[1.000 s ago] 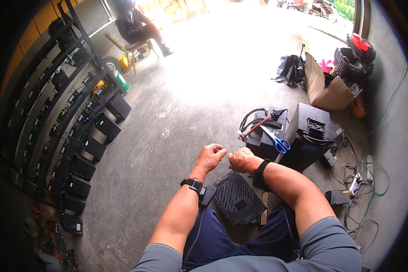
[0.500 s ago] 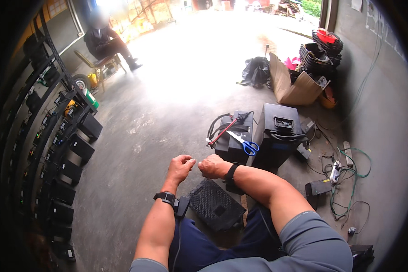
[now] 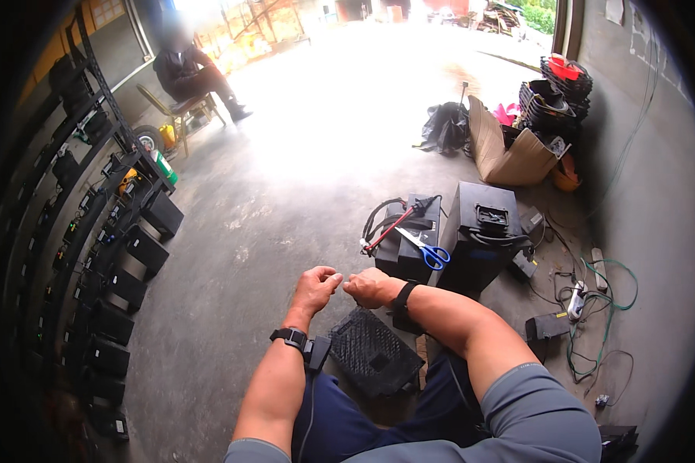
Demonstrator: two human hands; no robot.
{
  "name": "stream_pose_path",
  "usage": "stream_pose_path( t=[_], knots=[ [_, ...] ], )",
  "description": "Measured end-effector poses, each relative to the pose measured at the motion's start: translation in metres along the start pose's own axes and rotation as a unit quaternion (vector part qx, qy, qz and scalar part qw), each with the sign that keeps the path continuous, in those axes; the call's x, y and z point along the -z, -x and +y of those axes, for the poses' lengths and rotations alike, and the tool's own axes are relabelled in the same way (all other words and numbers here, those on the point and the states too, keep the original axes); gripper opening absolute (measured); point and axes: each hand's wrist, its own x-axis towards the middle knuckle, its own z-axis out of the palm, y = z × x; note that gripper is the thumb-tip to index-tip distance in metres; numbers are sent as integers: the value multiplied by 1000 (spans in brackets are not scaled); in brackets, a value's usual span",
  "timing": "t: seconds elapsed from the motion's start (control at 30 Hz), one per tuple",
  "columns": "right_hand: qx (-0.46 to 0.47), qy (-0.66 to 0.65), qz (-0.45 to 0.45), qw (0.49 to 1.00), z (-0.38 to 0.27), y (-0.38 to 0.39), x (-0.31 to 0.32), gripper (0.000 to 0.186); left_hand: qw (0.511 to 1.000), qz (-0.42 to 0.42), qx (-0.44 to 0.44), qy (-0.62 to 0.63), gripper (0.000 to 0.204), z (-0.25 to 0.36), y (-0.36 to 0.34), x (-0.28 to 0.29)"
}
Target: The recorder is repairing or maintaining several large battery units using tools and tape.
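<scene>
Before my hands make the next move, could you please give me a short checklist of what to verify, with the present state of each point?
1. Left hand and right hand both visible: ok, held close together.
2. Something thin pinched between them: cannot tell, too small to see.
3. Scissors out of both hands: ok, they lie on the smaller black box.
4. Black strap worn on each wrist: ok.
5. Floor cables tidy around the white power strip: not ok, they lie in loose loops.
</scene>
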Motion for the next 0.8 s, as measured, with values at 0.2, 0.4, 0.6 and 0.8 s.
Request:
stream_pose_path(
  t=[0.2, 0.4, 0.6, 0.8],
  knots=[
    [-64, 25, -34, 997, -5, 1, 4, 16, 1000, 2, -20, 0, 30, -2, -2, -1],
    [-60, 25, -81, 995, -13, -1, 21, 15, 1000, 2, -13, 0, 24, -8, -6, 3],
    [-33, 10, -16, 999, -5, -4, 2, 15, 1000, 2, -8, -9, 22, -1, -2, 0],
    [-44, 8, 59, 997, -1, -2, -9, 14, 1000, -14, -16, 2, 22, 0, -5, -1]
  ],
)
